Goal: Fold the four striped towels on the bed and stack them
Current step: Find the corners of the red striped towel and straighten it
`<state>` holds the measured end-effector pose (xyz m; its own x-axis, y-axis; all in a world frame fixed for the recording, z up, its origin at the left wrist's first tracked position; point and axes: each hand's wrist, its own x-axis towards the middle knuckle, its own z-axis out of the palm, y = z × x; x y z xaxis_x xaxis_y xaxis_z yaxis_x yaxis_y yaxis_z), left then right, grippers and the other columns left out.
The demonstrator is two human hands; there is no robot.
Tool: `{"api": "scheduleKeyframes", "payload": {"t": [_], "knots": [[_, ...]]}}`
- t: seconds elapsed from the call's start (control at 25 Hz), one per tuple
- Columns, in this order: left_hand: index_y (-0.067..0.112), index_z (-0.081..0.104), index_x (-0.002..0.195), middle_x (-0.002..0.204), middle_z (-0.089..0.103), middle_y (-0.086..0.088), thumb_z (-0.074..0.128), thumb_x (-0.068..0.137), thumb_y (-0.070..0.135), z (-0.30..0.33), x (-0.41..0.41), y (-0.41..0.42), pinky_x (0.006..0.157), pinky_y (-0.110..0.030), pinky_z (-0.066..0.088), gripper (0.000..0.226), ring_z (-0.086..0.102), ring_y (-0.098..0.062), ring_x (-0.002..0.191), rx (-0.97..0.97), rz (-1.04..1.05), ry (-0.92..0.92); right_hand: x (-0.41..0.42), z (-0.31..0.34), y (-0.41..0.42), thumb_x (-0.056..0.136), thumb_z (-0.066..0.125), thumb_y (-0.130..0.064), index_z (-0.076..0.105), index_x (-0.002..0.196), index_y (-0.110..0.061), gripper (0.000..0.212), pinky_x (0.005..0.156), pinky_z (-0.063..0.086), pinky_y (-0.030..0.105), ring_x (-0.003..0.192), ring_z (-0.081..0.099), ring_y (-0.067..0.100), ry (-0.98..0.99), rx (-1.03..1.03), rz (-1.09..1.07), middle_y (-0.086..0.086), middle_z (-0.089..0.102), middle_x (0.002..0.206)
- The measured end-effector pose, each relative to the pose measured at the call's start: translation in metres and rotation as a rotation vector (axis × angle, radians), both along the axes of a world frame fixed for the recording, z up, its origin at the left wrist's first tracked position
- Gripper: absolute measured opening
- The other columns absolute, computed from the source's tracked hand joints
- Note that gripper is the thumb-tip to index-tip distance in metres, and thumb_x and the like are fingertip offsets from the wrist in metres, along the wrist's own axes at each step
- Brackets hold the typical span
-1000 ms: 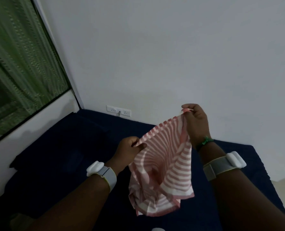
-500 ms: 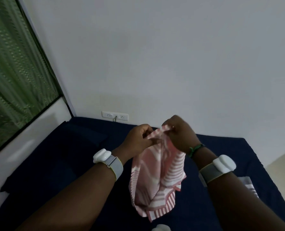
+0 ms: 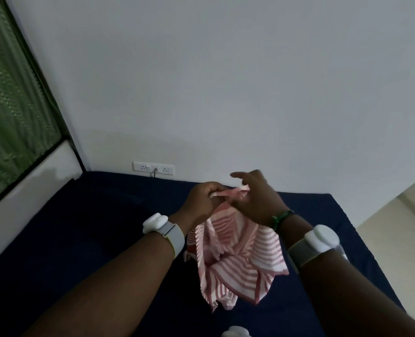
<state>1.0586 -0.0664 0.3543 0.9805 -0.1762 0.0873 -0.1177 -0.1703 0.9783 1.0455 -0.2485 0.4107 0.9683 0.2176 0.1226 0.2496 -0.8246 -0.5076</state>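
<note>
Striped towel [image 3: 235, 254], pink and white, is held in the air above the bed [image 3: 80, 227], hanging crumpled from its top edge with the lower folds dangling free of the dark blue sheet. The top edge is bunched where the two hands meet.

Left hand [image 3: 201, 203]: fingers are curled round the gathered upper edge of the towel, which is gripped firmly; a strip of pink cloth is seen emerging between thumb and fingers. A white wrist device on a grey strap [image 3: 164, 227] is worn on the left forearm.

Right hand [image 3: 257, 200]: placed just beside the left hand and touching the same bunched edge. The index finger is extended and blurred; the lower fingers are in contact with the cloth, but whether the cloth is pinched by them cannot be told. A green band [image 3: 280, 217] is worn at the right wrist, and a second white device [image 3: 320, 239] on the forearm behind it.

Surroundings: a white wall with a socket strip [image 3: 153, 168] just above the far edge of the bed; a window with a green curtain [image 3: 12, 105] at the left. A white rounded object [image 3: 235, 332] is partly visible at the bottom edge of the view; its nature cannot be determined.
</note>
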Motion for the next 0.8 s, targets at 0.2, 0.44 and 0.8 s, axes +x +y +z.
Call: {"api": "scheduleKeyframes", "payload": {"t": [0.2,0.44,0.8], "knots": [[0.017,0.072,0.096,0.089,0.074,-0.003,0.080,0.087,0.020,-0.005,0.001,0.011,0.069,-0.030,0.057,0.012,0.070,-0.015,0.080,0.100,-0.015,-0.036,0.014,-0.022,0.017,0.098,0.061,-0.026,0.071,0.101,-0.013,0.016,0.074,0.048,0.036,0.087,0.060,0.027,-0.053,-0.229,0.058,0.007,0.055,0.101],[0.012,0.065,0.081,0.074,0.062,0.001,0.078,0.086,0.014,-0.041,-0.007,0.028,0.056,-0.016,0.040,0.013,0.052,0.002,0.061,0.229,-0.020,0.016,0.010,-0.025,0.028,0.091,0.070,-0.018,0.075,0.089,-0.015,0.007,0.074,0.050,0.030,0.085,0.063,0.020,-0.098,-0.077,0.106,0.003,0.066,0.098],[0.007,0.070,0.093,0.091,0.072,-0.010,0.070,0.095,0.012,-0.069,-0.014,0.016,0.067,-0.029,0.051,0.005,0.066,-0.022,0.080,0.152,0.260,0.207,0.021,-0.042,-0.029,0.098,0.058,-0.016,0.066,0.094,-0.012,0.010,0.073,0.050,0.027,0.083,0.060,0.012,-0.062,0.421,-0.316,0.000,0.068,0.090]]}}
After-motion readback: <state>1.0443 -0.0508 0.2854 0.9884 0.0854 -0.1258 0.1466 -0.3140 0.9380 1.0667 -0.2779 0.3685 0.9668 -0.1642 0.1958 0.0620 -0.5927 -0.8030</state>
